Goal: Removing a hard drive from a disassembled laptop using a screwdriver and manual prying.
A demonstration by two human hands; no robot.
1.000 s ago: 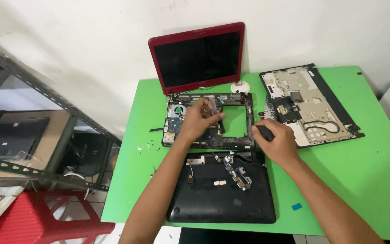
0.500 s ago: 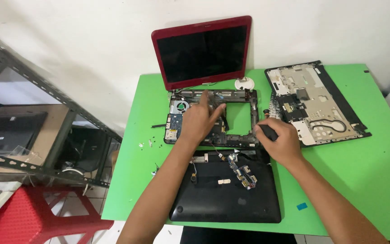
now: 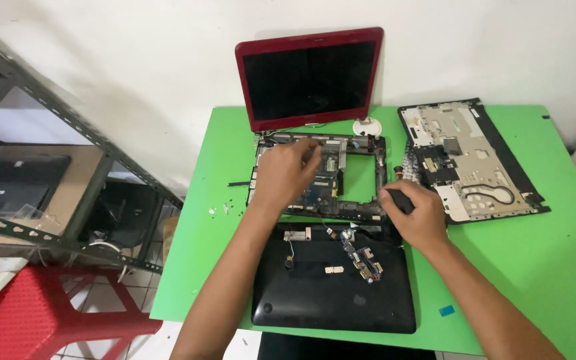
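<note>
A dismantled red laptop lies on a green table (image 3: 541, 267). Its red-framed screen (image 3: 309, 77) stands upright at the back, and the opened base frame (image 3: 358, 175) with the motherboard lies in front of it. My left hand (image 3: 285, 175) rests on the left part of that frame, fingers curled over the board. My right hand (image 3: 413, 213) grips a dark tool handle (image 3: 400, 199) at the frame's front right corner. A black bottom cover (image 3: 331, 283) with small loose boards lies nearest me.
The removed palmrest panel (image 3: 468, 163) lies upside down at the right. A small white disc (image 3: 367, 127) sits by the screen hinge. Loose screws (image 3: 225, 210) lie at the table's left edge. A metal shelf rack (image 3: 48, 173) and a red stool (image 3: 41, 313) stand left of the table.
The view has shifted slightly, so the laptop sits a bit lower in frame. Both hands stay on the base frame with only small finger movements.
</note>
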